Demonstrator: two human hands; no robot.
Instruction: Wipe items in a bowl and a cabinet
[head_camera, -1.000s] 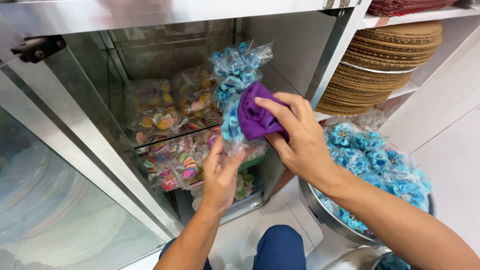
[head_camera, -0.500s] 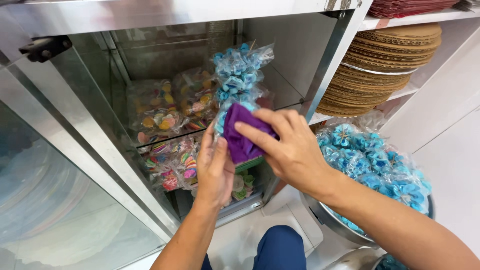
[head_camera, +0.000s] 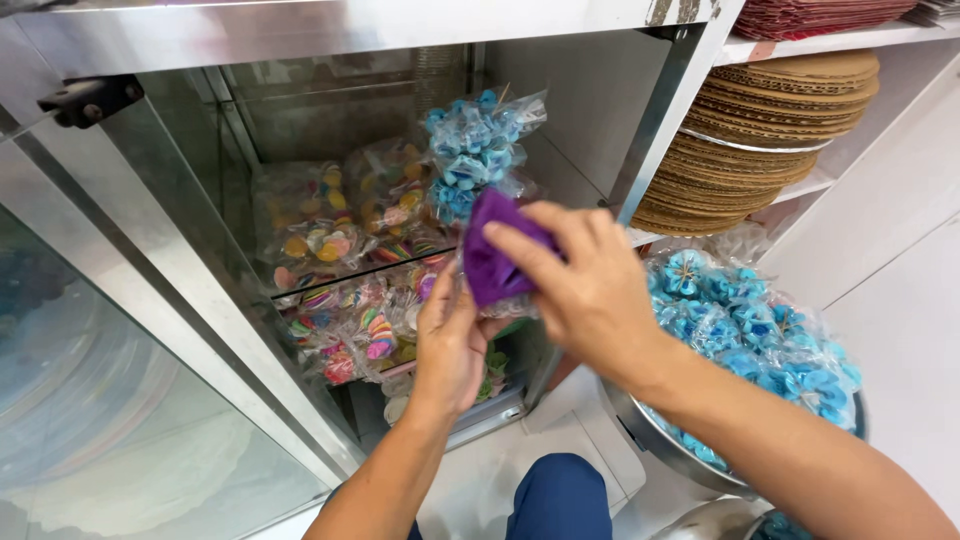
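Note:
My right hand (head_camera: 590, 290) grips a purple cloth (head_camera: 492, 262) and presses it against a clear bag of blue flower-shaped pieces (head_camera: 478, 152). The bag stands upright in front of an open metal cabinet (head_camera: 330, 30). My left hand (head_camera: 452, 340) supports the bag from below, its fingers on the lower part of the plastic. The bottom of the bag is hidden behind both hands.
Inside the cabinet, bags of multicoloured round pieces (head_camera: 330, 235) lie on a glass shelf and below it. The glass door (head_camera: 110, 380) stands open at left. A metal bowl (head_camera: 665, 445) with bagged blue flowers (head_camera: 750, 330) sits at right. Stacked woven discs (head_camera: 760, 130) fill a side shelf.
My right hand with the purple cloth has slid down the bag, from its middle toward its lower part. My left hand has stayed under the bag.

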